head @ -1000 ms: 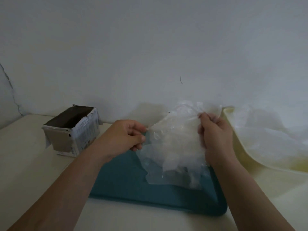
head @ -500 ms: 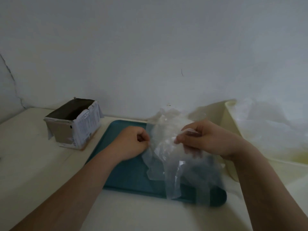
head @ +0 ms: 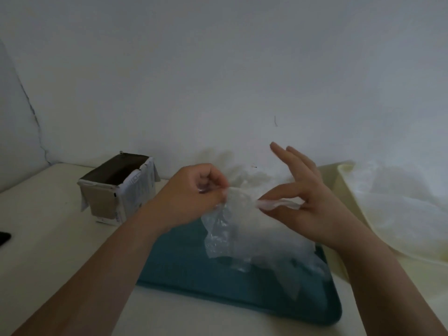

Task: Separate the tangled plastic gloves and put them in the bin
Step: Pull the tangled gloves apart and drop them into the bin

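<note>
**Surroundings.** A teal tray (head: 206, 284) lies at lower centre on a pale table (head: 48, 238). The left forearm covers the tray's left edge. A cream bin (head: 337, 187) stands at the right of the frame, lined with loose translucent plastic sheet (head: 400, 209). The right wrist overlaps its near wall. An open cardboard box (head: 118, 190) stands at centre left, well apart from the tray. A dark object (head: 3, 238) is cut off by the left edge.

**Task item.** The plastic gloves (head: 242, 234) hang as a crumpled clear mass between both hands, at frame centre over the tray's right half.

**Hands.** The left hand (head: 194, 197) has its fingers curled and pinches the mass's upper left edge. The right hand (head: 308, 202) pinches a white rolled edge between thumb and forefinger, with its other fingers spread upward.

**Markings.** The print on the box's white flap is too small to read.
</note>
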